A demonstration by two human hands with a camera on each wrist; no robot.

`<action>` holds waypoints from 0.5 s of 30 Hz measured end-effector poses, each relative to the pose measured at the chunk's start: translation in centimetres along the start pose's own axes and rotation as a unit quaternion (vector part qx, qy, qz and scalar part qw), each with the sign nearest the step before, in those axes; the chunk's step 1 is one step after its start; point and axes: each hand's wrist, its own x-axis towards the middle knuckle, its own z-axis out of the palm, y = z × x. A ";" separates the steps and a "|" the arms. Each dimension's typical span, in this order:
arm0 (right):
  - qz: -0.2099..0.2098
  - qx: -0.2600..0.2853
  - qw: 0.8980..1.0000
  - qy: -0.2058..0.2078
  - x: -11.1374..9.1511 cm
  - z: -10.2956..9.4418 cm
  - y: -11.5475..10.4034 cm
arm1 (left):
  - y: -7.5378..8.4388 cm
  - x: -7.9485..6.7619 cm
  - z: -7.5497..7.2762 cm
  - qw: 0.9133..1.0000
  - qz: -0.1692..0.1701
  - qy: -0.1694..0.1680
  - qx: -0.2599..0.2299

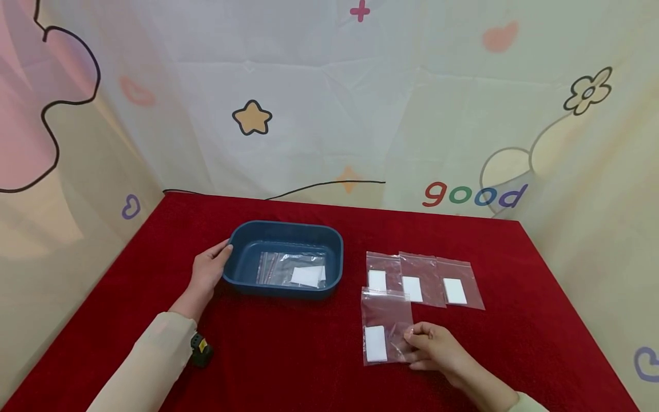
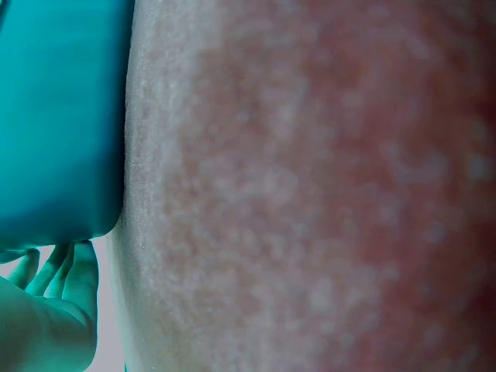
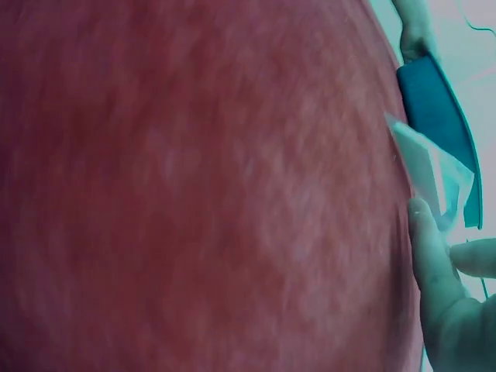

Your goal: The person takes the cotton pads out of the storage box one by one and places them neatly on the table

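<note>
A blue rectangular plastic basin [image 1: 283,290] stands on the red cloth, and my left hand [image 1: 210,269] holds its left end, thumb at the rim. In the left wrist view the fingers [image 2: 79,279] lie against the basin's end wall [image 2: 62,124]. Clear zip bags [image 1: 278,269] with white cards [image 1: 307,276] lie inside the basin. With thumb and fingers my right hand [image 1: 437,349] pinches the right edge of a clear zip bag [image 1: 386,315] holding a white card [image 1: 376,343]. In the right wrist view this bag [image 3: 426,167] tilts up off the cloth.
Behind the held bag, three more zip bags [image 1: 383,262] [image 1: 418,264] [image 1: 458,269] lie in a row, slightly overlapping, each with a white card. A red cloth [image 1: 288,355] covers the table. Printed curtains [image 1: 329,114] stand behind and at both sides.
</note>
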 end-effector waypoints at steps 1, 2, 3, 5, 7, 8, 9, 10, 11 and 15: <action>0.000 -0.013 1.000 0.002 0.0 0.0 -0.1 | 0.0 0.0 0.0 1.000 0.001 0.001 0.000; 0.000 -0.026 1.000 0.003 0.0 0.0 -0.1 | 0.0 0.0 0.0 1.000 0.001 0.002 0.001; 0.001 -0.039 0.999 0.005 0.0 0.0 -0.2 | 0.0 0.0 0.0 1.000 0.002 0.002 0.001; 0.000 -0.066 0.998 0.010 0.0 -0.2 -0.3 | 0.0 0.0 0.0 1.000 0.002 0.001 0.000; 0.003 -0.093 0.996 0.016 0.0 -0.4 -0.3 | 0.0 0.0 0.0 1.000 0.002 -0.001 -0.002; 0.006 -0.103 0.995 0.017 0.0 -0.5 -0.3 | 0.0 0.0 0.0 1.000 0.002 -0.002 -0.003; 0.008 -0.111 0.994 0.016 0.0 -0.7 -0.3 | 0.0 0.0 0.0 1.000 0.002 -0.003 -0.004; 0.010 -0.117 0.993 0.013 0.0 -0.8 -0.3 | 0.0 0.0 0.0 1.000 0.002 -0.003 -0.004; 0.013 -0.120 0.993 0.008 0.0 -0.8 -0.3 | 0.0 0.0 0.0 1.000 0.002 -0.003 -0.005; 0.018 -0.125 0.992 -0.010 0.2 -0.9 -0.2 | 0.1 0.0 0.0 1.000 0.001 -0.002 -0.003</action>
